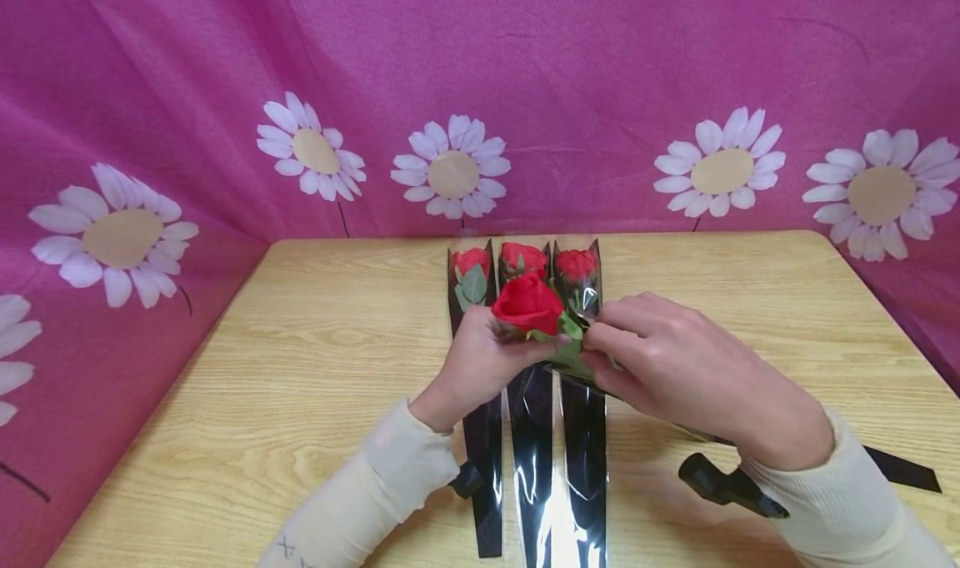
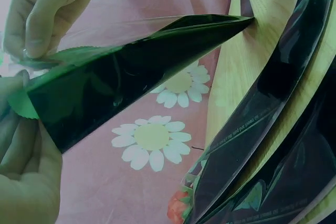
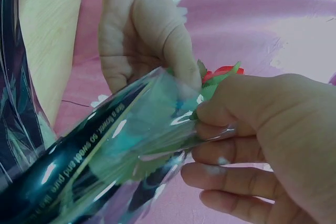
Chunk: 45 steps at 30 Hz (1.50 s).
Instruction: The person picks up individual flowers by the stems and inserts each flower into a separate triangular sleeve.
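Observation:
A red rose (image 1: 528, 303) with green leaves stands up between the two hands, above the table. My left hand (image 1: 480, 359) grips it just under the bloom, thumb across the front. Around its stem runs a clear-and-black plastic flower sleeve (image 2: 105, 93), printed with gold lettering and narrowing toward the table. My right hand (image 1: 675, 359) pinches the clear upper edge of this sleeve between thumb and forefinger, beside the leaves. The other right fingers (image 3: 231, 179) are bent loosely below the edge. Most of the stem is hidden inside the sleeve.
Three sleeved roses lie side by side under the hands: a left one (image 1: 471, 261), a middle one (image 1: 523, 255) and a right one (image 1: 576, 264). A black plastic end (image 1: 903, 470) shows beyond the right wrist. Pink daisy-print cloth (image 1: 570, 67) borders the wooden table (image 1: 337, 326).

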### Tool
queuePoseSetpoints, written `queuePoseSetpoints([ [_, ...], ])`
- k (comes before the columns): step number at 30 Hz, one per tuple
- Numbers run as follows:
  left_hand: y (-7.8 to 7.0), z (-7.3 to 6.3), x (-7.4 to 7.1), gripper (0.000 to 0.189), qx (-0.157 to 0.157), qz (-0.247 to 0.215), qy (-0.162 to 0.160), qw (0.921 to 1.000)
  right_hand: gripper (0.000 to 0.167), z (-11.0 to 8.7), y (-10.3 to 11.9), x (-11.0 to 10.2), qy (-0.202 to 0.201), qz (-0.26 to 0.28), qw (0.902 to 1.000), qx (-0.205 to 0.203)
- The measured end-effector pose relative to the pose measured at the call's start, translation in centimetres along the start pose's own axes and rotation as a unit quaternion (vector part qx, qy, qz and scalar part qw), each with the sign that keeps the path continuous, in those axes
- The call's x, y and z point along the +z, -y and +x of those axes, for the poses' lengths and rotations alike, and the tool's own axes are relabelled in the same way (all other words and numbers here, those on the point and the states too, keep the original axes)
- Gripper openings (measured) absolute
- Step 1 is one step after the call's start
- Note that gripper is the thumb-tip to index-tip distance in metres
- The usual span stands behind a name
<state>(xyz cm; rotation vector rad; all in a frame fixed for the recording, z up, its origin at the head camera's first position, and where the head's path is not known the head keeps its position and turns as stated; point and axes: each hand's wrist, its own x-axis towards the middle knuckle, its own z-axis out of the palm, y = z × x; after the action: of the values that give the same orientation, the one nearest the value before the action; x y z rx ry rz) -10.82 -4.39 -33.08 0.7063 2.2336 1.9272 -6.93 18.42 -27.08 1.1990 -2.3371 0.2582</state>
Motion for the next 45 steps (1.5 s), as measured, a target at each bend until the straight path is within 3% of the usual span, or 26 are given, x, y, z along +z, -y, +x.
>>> queuePoseSetpoints([
  [4, 0.0, -0.1, 0.3, 0.041, -0.009, 0.02, -0.01, 0.9997, 0.038, 0.0, 0.1, 0.0, 0.004, 0.0, 1.0, 0.003],
  [11, -0.2, -0.2, 0.2, 0.041, 0.004, 0.052, -0.004, 0.9986, 0.036, -0.2, -0.2, 0.0, -0.018, 0.005, 0.9998, -0.007],
  [17, -0.6, 0.0, -0.6, 0.041, 0.008, 0.058, -0.011, 0.9982, 0.029, -0.3, -0.6, -0.1, -0.037, 0.011, 0.9992, -0.011],
  [24, -0.9, 0.1, -2.2, 0.041, 0.019, 0.056, -0.031, 0.9978, 0.029, -0.5, -0.8, -0.7, -0.015, 0.002, 0.9997, 0.02],
  [28, -1.0, 0.3, -2.9, 0.04, 0.009, 0.069, -0.031, 0.9971, 0.029, -0.6, -0.9, -0.8, -0.011, 0.0, 0.9995, 0.028],
  [37, -0.8, 0.6, -4.1, 0.041, -0.044, 0.087, -0.07, 0.9928, 0.026, -0.7, -1.6, -0.8, -0.041, 0.005, 0.9991, 0.008],
  [40, -0.7, 0.6, -4.3, 0.038, -0.024, 0.092, -0.087, 0.9917, 0.021, -0.7, -1.8, -0.8, -0.05, 0.008, 0.9987, -0.001],
  [45, -1.1, 0.3, -4.6, 0.025, 0.045, 0.068, -0.148, 0.9857, 0.015, -0.8, -2.0, -0.8, -0.051, 0.008, 0.9987, -0.003],
])
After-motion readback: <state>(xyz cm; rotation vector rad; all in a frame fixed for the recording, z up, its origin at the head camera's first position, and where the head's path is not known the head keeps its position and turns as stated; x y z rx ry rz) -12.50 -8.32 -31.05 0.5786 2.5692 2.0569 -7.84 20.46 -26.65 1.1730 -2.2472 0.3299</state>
